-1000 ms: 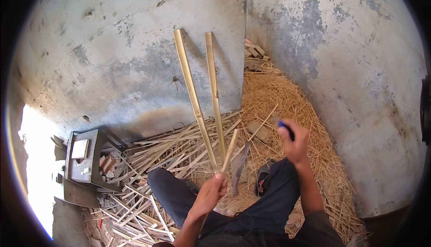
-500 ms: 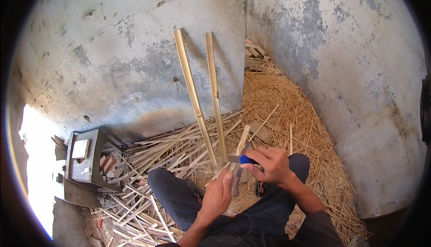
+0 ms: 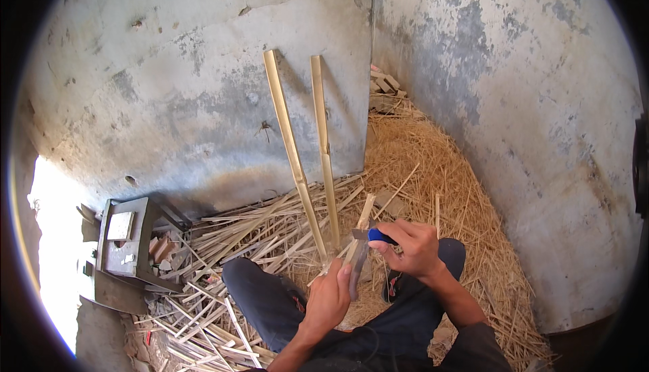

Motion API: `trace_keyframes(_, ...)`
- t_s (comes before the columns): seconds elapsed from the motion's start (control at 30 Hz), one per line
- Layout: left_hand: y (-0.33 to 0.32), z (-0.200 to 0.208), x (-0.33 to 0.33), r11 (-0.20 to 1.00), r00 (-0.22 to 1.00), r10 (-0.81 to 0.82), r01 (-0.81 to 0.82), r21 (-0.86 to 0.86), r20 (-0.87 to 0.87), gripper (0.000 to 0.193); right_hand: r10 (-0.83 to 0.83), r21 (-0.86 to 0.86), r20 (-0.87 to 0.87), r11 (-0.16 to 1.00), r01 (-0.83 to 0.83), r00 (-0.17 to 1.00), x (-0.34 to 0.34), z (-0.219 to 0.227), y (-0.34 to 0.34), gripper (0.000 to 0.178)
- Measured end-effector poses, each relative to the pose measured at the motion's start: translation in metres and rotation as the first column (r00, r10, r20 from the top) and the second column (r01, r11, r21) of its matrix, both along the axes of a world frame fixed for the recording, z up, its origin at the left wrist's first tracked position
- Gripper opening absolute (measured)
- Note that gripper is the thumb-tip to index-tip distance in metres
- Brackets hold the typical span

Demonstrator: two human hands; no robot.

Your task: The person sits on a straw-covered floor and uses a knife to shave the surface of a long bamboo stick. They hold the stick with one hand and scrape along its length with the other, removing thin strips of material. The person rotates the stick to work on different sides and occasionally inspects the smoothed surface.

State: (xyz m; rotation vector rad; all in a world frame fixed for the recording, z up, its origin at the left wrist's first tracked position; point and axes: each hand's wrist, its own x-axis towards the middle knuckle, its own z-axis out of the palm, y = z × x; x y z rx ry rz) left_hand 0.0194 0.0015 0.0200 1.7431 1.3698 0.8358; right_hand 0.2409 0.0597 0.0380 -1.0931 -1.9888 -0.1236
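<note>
My left hand [image 3: 328, 299] is closed round the lower part of a pale split bamboo strip [image 3: 366, 213], which slants up and away between my knees. A knife with a blue handle [image 3: 380, 236] is gripped in my right hand [image 3: 414, 247]. Its short grey blade lies across the strip, just beyond my left fingers. Beneath the strip, a dull grey blade-like piece [image 3: 357, 276] shows beside my left fingertips; its lower end and how it is held I cannot make out.
Two long bamboo slats [image 3: 291, 142] lean on the grey wall ahead. Split strips [image 3: 270, 220] lie heaped at left, and fine shavings [image 3: 433, 149] are piled at right. An overturned wooden stool-like piece [image 3: 125, 237] stands at far left. My bent legs [image 3: 260, 297] frame the work.
The knife and my right hand have shifted slightly to the right and farther along the strip. My left hand keeps its hold; the whole view has tilted a little.
</note>
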Motion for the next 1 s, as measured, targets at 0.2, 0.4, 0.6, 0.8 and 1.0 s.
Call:
trace_keyframes(0.2, 0.001, 0.0, -0.005, 1.0, 1.0, 0.002, -0.002, -0.01, -0.01, 0.028, -0.022, 0.078, 0.06, 0.997, 0.017, 0.998, 0.0, 0.0, 0.009, 0.03)
trace_keyframes(0.4, 0.0, 0.001, -0.01, 1.0, 1.0, 0.007, -0.007, -0.003, 0.003, 0.028, -0.031, 0.099, 0.07, 0.995, 0.024, 0.997, -0.008, 0.0, 0.009, 0.03)
trace_keyframes(0.6, -0.004, -0.004, -0.009, 0.998, 0.997, 0.051, -0.048, 0.046, -0.057, 0.032, -0.105, 0.127, -0.137, 0.984, 0.123, 0.985, -0.001, -0.028, 0.021, 0.03)
trace_keyframes(0.8, -0.022, -0.051, -0.043, 0.996, 0.999, -0.011, 0.014, -0.092, 0.037, 0.042, -0.402, -0.272, -0.519, 0.914, 0.3, 0.754, 0.1, 0.009, 0.056, 0.035)
trace_keyframes(1.0, 0.005, -0.023, -0.048, 0.812, 0.853, -0.048, 0.337, -0.477, 0.52, 0.06, -0.054, -0.213, -0.34, 0.977, -0.021, 0.939, 0.035, -0.005, 0.022, 0.036)
